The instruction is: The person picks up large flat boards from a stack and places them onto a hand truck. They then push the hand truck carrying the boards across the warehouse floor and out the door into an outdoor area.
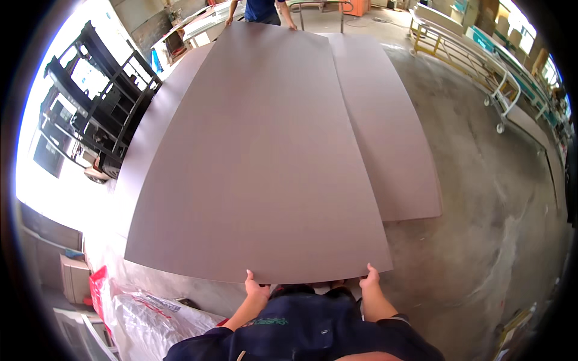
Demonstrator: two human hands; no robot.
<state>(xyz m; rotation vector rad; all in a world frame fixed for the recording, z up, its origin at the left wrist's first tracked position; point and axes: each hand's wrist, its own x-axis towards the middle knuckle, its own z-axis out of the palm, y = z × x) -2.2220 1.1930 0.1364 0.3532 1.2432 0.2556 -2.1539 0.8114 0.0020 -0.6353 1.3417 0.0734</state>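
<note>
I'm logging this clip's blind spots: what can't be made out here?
Head view only:
- Fingers of left hand and right hand: under the large grey-brown flat panel.
- Person at the far end: cut off by the top edge.
- What the panel rests on: covered by it.

I see a plain, unpatterned mauve-brown board at centre. Right of the board, a second sheet shows the same mauve-brown. Beyond that sheet, the floor is mottled grey with pale streaks. Left of the board, a rack is black. Below the board, my shirt is navy; beside it lies a clear wrap and a red crate.
</note>
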